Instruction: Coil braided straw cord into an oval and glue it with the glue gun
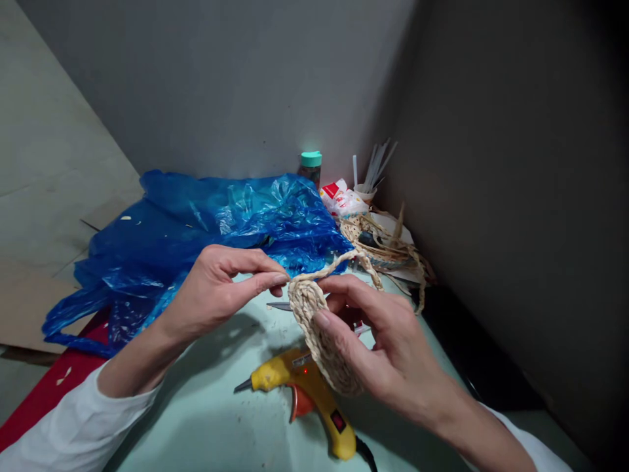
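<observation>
My right hand [378, 337] holds an oval coil of braided straw [314, 314], thumb on its face and fingers behind. From the coil's top end a loose length of straw braid [339, 261] arches over to the right, behind my right hand. My left hand [236, 288] is closed in a pinch at the coil's upper left edge; whatever lies between its fingertips is too small to make out. Below the coil, a yellow hot glue gun [280, 370] lies on the table with a red light showing, its nozzle pointing left.
A crumpled blue plastic bag [211, 210] covers the back left. Toward the back right are a jar with a green lid [310, 160], a cup of glue sticks [366, 193], a red-and-white wrapper [341, 196] and a heap of straw braid [383, 246]. A pointed metal blade [279, 306] lies behind the coil.
</observation>
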`<action>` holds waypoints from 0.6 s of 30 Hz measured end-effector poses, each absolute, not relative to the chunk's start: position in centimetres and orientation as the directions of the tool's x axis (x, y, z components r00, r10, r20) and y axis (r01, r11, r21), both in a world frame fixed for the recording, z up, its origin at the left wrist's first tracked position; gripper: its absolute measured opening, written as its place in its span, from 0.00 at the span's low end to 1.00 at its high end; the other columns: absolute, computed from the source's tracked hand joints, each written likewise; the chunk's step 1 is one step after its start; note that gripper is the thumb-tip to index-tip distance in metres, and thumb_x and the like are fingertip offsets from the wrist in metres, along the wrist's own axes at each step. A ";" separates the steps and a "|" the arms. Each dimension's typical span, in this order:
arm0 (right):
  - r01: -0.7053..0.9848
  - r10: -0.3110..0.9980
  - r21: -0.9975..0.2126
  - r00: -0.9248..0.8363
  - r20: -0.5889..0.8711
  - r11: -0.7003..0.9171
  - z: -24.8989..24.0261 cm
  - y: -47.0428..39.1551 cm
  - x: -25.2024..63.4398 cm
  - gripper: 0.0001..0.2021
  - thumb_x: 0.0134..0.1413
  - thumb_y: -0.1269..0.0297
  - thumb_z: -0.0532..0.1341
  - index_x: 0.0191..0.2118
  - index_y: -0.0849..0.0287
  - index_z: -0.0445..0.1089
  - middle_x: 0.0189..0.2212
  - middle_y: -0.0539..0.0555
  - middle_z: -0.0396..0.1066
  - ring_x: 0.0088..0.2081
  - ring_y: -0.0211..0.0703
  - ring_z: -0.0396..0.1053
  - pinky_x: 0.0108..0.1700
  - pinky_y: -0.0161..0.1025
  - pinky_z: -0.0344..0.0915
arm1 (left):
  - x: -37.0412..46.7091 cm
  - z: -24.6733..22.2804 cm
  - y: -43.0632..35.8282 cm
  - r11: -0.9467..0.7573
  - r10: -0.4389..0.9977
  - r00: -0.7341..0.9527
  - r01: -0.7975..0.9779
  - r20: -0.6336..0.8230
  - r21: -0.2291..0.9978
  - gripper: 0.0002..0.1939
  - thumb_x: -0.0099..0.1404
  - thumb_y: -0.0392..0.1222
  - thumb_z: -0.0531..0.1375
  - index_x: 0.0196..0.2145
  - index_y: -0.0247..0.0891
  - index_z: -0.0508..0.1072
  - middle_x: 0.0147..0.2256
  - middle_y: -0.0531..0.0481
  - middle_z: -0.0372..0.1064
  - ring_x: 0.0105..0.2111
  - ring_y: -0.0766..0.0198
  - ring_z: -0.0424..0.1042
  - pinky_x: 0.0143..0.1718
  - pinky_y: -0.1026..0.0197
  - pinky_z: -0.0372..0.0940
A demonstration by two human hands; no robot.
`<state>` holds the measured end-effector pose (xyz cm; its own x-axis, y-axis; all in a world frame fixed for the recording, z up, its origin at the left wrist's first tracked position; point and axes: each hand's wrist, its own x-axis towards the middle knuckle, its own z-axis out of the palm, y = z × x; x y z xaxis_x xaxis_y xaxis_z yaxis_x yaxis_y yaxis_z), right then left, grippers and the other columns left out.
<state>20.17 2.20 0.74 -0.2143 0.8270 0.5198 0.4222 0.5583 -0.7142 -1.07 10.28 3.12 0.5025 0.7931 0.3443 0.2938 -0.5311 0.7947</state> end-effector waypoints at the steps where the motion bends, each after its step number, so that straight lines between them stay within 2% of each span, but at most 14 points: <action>1: 0.425 0.827 -0.713 -0.211 0.521 0.558 0.7 2.2 20.2 0.06 0.65 0.71 0.59 0.45 0.63 0.70 0.33 0.48 0.73 0.27 0.30 0.67 0.31 0.30 0.61 | -1.0 3.1 10.3 -0.550 0.783 0.502 0.287 0.366 0.784 0.06 0.63 0.37 0.65 0.29 0.39 0.82 0.30 0.52 0.80 0.31 0.66 0.76 0.35 0.68 0.69; 4: 0.419 0.822 -0.710 -0.217 0.527 0.566 0.8 2.2 20.1 0.06 0.65 0.72 0.58 0.45 0.62 0.69 0.29 0.46 0.72 0.27 0.30 0.67 0.31 0.29 0.61 | -1.0 3.0 10.3 -0.590 0.769 0.480 0.277 0.422 0.759 0.05 0.63 0.36 0.66 0.32 0.42 0.84 0.31 0.52 0.80 0.35 0.65 0.75 0.39 0.66 0.69; 10: 0.418 0.811 -0.700 -0.210 0.546 0.579 0.9 2.0 20.1 0.06 0.64 0.70 0.59 0.46 0.62 0.69 0.28 0.45 0.70 0.27 0.30 0.66 0.31 0.30 0.61 | -0.9 3.2 10.0 -0.603 0.782 0.409 0.300 0.471 0.739 0.07 0.61 0.33 0.66 0.32 0.45 0.83 0.31 0.55 0.77 0.33 0.68 0.74 0.38 0.67 0.67; 18: 0.425 0.823 -0.710 -0.195 0.533 0.561 0.8 2.1 20.2 0.05 0.65 0.69 0.59 0.45 0.61 0.69 0.30 0.46 0.71 0.27 0.30 0.67 0.30 0.30 0.61 | -0.9 3.4 10.2 -0.559 0.820 0.363 0.337 0.443 0.757 0.05 0.60 0.34 0.65 0.28 0.40 0.81 0.31 0.52 0.73 0.31 0.68 0.71 0.33 0.67 0.64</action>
